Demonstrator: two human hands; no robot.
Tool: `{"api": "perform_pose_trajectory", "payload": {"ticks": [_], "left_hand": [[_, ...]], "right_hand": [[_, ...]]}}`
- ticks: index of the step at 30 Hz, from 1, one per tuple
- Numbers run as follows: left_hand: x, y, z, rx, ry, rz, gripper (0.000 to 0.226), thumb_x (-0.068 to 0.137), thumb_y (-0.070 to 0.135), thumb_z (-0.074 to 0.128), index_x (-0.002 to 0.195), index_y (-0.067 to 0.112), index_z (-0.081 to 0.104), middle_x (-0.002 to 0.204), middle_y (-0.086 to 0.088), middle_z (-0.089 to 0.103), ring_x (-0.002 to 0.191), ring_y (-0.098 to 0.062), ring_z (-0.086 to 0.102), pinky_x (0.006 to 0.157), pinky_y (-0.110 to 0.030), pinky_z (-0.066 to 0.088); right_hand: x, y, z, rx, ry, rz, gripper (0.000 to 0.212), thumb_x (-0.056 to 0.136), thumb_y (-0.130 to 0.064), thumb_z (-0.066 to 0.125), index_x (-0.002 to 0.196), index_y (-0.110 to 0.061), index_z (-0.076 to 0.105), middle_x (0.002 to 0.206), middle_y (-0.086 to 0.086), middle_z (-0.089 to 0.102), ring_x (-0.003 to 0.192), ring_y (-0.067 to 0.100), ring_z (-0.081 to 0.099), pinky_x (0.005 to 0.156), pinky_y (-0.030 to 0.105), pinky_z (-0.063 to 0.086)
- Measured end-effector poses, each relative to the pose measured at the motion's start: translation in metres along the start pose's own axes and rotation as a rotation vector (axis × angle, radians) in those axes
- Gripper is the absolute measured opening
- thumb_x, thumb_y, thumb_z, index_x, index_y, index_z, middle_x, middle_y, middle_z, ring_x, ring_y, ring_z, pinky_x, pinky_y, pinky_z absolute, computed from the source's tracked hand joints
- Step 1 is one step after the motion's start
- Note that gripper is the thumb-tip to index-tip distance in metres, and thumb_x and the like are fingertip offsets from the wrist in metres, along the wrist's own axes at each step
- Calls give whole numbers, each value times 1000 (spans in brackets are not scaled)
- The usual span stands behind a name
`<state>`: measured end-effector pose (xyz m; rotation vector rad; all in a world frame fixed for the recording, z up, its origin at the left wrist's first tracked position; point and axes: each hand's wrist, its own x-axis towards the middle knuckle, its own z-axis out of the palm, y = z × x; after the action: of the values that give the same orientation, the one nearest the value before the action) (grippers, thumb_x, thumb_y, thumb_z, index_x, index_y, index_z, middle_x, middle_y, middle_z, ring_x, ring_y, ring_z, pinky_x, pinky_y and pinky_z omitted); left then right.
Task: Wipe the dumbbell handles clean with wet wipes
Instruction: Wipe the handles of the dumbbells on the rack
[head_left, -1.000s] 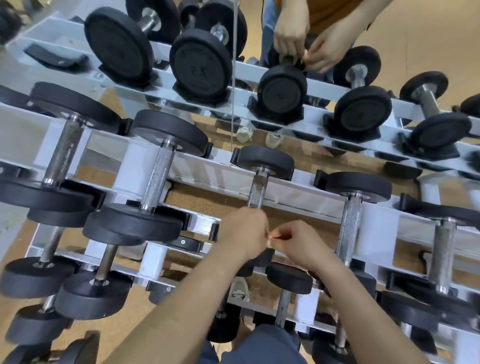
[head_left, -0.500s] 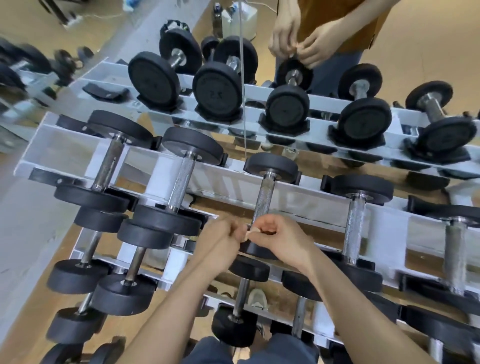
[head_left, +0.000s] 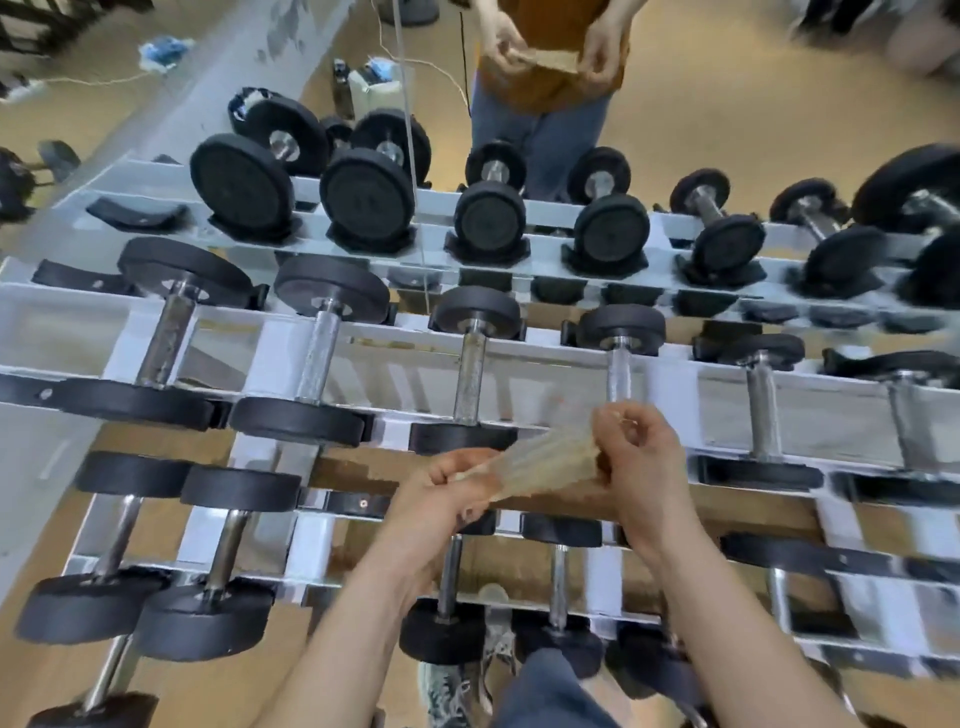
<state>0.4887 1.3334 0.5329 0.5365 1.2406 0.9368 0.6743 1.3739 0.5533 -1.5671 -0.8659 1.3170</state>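
Two bare hands on one thin, translucent, pale wet wipe (head_left: 540, 462), stretched flat between them. Left hand (head_left: 441, 499) pinches the lower left end, fingers curled round it. Right hand (head_left: 639, 462) pinches the upper right end between thumb and fingertips. Held in the air over the near rail of a white metal dumbbell rack (head_left: 395, 338), top tier. Sits just right of one knurled silver dumbbell handle (head_left: 470, 374) and just below the neighbouring handle (head_left: 621, 371); contact with either cannot be told. Creased lengthwise, see-through enough to show the rack beneath, softened by motion blur. Black round weight heads (head_left: 475, 312) at the ends of each handle. Raised marks on the upright end faces in the far row, too blurred to read. Behind the rack, a wall mirror (head_left: 727, 78) showing a person in an orange top (head_left: 545, 78) with a wipe spread between both hands.
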Motion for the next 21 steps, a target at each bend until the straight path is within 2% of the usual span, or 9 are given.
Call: {"api": "perform_pose_trajectory", "payload": {"ticks": [1, 3, 5, 7, 9, 11, 13, 18, 21], "left_hand": [[-1, -2, 8, -44, 29, -31, 10, 74, 12, 73, 84, 13, 76, 84, -11, 66, 67, -18, 49, 60, -28, 35], [-2, -6, 23, -156, 97, -87, 12, 87, 4, 59, 90, 8, 70, 86, -9, 69, 76, -19, 59, 63, -27, 43], [-2, -7, 34, -283, 91, -136, 16, 90, 2, 50, 97, 6, 64, 91, -11, 69, 81, -19, 64, 64, -27, 54], [0, -8, 46, -327, 35, -150, 17, 91, 4, 50, 99, 3, 65, 93, -15, 70, 78, -21, 67, 69, -30, 58], [8, -13, 62, -302, 9, -135, 19, 92, 6, 53, 106, 1, 65, 92, -15, 71, 77, -20, 68, 75, -32, 55], [22, -21, 83, -242, 43, -92, 15, 94, 8, 56, 103, 5, 66, 88, -11, 72, 72, -16, 67, 66, -28, 55], [41, -32, 103, -69, 158, -3, 8, 91, 12, 65, 94, 16, 71, 90, -8, 72, 69, -13, 65, 57, -24, 49], [91, -46, 154, 373, 419, 163, 8, 84, 21, 73, 79, 25, 68, 83, 6, 69, 80, -14, 63, 74, -29, 50], [117, -43, 171, 577, 516, 227, 9, 87, 20, 70, 81, 24, 65, 78, 14, 64, 80, -13, 61, 68, -20, 39]], "right_hand": [[-5, 0, -9, -49, 1, -42, 9, 95, -16, 59, 87, -13, 58, 63, -4, 54, 55, 9, 48, 51, 23, 42], [-11, -1, -34, -67, -95, -49, 8, 91, -7, 64, 85, -9, 60, 63, -4, 52, 56, 7, 49, 53, 19, 44], [-11, -2, -62, -141, -236, 6, 8, 85, -2, 69, 87, -10, 66, 69, -1, 53, 64, 11, 52, 63, 23, 49], [-7, -3, -87, -202, -325, 84, 13, 83, -1, 71, 89, -13, 69, 75, 3, 54, 70, 14, 54, 69, 28, 51], [2, -4, -105, -82, -343, 185, 15, 78, -1, 73, 88, -11, 69, 78, 6, 57, 73, 17, 57, 68, 29, 53], [18, -2, -120, 142, -313, 277, 19, 70, -4, 74, 87, -11, 70, 83, 10, 60, 78, 22, 59, 70, 33, 52], [42, 5, -136, 223, -212, 315, 18, 75, -2, 69, 92, -10, 70, 85, 12, 61, 79, 24, 56, 69, 34, 49], [113, 26, -156, -31, 21, 257, 15, 92, -9, 61, 105, -13, 67, 93, 12, 64, 73, 22, 54, 65, 33, 47], [146, 28, -149, -243, 120, 132, 24, 93, -12, 57, 117, -16, 60, 111, 7, 62, 89, 21, 59, 86, 38, 51]]}}
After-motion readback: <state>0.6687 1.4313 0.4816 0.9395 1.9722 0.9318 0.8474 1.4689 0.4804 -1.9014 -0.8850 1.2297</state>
